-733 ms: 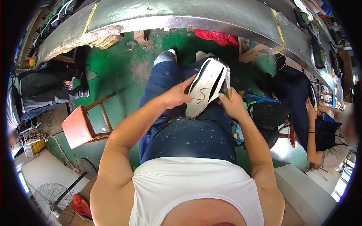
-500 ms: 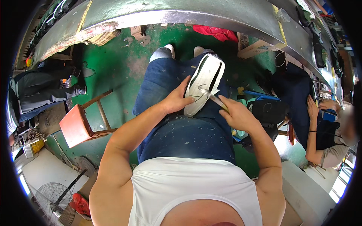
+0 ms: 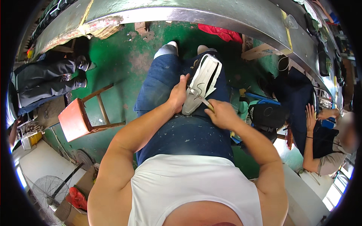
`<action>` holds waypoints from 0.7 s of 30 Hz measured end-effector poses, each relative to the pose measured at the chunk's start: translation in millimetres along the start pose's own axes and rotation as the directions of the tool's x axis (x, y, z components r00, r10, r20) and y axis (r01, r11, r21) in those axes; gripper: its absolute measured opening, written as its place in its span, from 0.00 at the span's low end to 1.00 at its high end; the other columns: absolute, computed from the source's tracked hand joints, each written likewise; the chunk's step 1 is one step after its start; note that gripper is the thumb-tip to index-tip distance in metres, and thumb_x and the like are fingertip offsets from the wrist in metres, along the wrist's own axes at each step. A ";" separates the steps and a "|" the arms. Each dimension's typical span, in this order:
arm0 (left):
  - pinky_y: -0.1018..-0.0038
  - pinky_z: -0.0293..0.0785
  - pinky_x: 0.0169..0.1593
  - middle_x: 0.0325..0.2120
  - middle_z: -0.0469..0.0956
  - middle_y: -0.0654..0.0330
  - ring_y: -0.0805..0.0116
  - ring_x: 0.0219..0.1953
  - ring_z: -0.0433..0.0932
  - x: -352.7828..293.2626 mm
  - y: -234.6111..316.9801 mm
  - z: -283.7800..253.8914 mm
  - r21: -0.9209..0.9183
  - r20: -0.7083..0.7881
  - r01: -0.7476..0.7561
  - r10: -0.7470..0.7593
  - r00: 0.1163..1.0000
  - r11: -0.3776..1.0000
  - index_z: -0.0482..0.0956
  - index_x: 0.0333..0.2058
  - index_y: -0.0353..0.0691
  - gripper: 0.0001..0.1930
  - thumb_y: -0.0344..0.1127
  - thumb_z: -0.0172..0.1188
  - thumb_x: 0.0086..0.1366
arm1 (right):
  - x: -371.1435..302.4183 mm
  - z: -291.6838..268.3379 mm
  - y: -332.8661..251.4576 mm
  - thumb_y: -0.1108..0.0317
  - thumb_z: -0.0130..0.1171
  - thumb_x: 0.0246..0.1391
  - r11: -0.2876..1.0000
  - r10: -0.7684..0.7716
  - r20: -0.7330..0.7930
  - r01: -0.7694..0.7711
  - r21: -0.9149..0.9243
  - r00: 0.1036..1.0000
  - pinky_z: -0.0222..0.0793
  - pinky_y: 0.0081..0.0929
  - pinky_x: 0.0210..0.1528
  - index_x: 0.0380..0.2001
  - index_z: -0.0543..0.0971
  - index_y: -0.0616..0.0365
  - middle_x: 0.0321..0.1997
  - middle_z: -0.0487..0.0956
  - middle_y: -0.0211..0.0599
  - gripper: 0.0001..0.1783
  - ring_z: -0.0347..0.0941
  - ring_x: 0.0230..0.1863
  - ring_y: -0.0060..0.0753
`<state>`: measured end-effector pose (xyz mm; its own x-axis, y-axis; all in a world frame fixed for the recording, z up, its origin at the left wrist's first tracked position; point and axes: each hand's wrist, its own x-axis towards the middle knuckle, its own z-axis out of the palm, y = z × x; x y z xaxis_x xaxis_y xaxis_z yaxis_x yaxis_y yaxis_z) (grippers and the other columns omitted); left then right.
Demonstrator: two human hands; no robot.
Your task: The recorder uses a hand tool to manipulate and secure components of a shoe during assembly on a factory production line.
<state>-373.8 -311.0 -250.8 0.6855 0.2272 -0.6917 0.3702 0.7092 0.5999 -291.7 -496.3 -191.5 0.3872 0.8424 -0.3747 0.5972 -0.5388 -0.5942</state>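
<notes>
A white shoe rests on my lap with its pale underside up, dark strips along its edges and a loose dark thread or wire near its middle. My left hand is closed on the shoe's left side, fingers partly hidden behind it. In my right hand is a hammer, gripped by its yellowish handle. The metal head lies over the lower part of the shoe's underside, close to my left fingers; whether it touches cannot be made out.
A metal-edged workbench curves across the front. A reddish stool lies tipped on the green floor to my left. Co-workers sit at both sides, one at the right with a dark bag beside them. A fan stands at lower left.
My right hand and the hammer have moved left and slightly down, bringing the head nearer the shoe's left edge. My left hand has shifted slightly left, and the shoe is turned more onto its side.
</notes>
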 end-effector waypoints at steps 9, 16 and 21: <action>0.60 0.71 0.60 0.54 0.75 0.36 0.38 0.55 0.75 32.2 -21.8 -23.9 0.723 0.051 -0.404 0.539 0.840 0.561 0.73 0.58 0.31 0.27 0.47 0.35 0.78 | -8.3 -32.9 5.3 0.70 0.60 0.57 0.995 0.030 -0.061 -0.035 -0.090 0.998 0.66 0.45 0.62 0.59 0.66 0.76 0.54 0.74 0.67 0.30 0.71 0.57 0.64; 0.59 0.73 0.58 0.61 0.69 0.39 0.39 0.54 0.76 22.2 -12.5 -21.4 0.753 0.326 -0.620 0.693 0.643 0.221 0.64 0.66 0.38 0.24 0.41 0.44 0.75 | 12.8 -22.9 15.4 0.70 0.57 0.60 0.983 0.168 -0.153 -0.177 -0.047 0.974 0.72 0.47 0.53 0.52 0.72 0.66 0.46 0.79 0.59 0.19 0.75 0.47 0.64; 0.55 0.76 0.55 0.67 0.58 0.38 0.35 0.51 0.77 5.9 25.4 -4.5 0.856 0.477 -0.516 0.329 0.815 0.038 0.54 0.71 0.50 0.28 0.39 0.44 0.75 | 10.5 -42.0 41.4 0.66 0.57 0.62 0.931 0.264 0.048 -0.268 0.248 0.963 0.76 0.41 0.40 0.41 0.75 0.64 0.35 0.81 0.50 0.11 0.80 0.34 0.51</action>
<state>-363.2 -288.7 -241.5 0.9795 0.1000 -0.1751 0.1969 -0.6617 0.7234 -233.4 -510.0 -190.1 0.4970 0.6694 -0.5522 0.2782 -0.7257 -0.6293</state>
